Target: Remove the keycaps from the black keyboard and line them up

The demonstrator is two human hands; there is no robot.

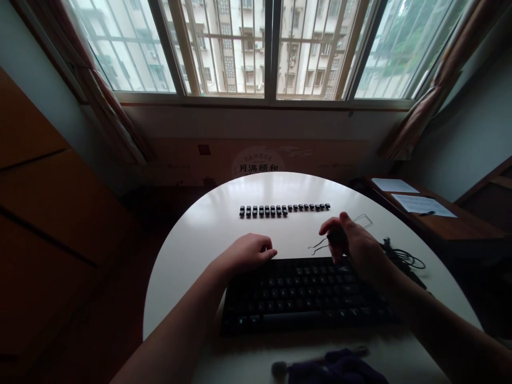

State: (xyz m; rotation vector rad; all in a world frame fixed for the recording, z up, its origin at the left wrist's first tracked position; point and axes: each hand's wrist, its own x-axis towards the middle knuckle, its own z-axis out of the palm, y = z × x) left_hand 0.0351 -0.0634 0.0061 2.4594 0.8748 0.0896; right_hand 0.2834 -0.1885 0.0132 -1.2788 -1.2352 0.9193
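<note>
A black keyboard [292,298] lies on the round white table [188,234]. My right hand [360,248] is over its upper right corner, closed round a wire keycap puller [320,246]. The puller's bent prongs point left above the table, and its thin wire loop shows behind my thumb; the middle is hidden by my fingers. At the keyboard's upper left edge rests my left hand [250,249], fingers loosely curled, nothing visible in them. Beyond both hands, several black keycaps [267,209] stand lined up, two rows on the left and one on the right.
A coiled black cable [404,258] lies right of the keyboard. Near the front edge are a brush [279,368] and a dark purple cloth [340,368]. Papers [424,205] and a pen lie on a brown side table [460,226] at right. Windows are ahead.
</note>
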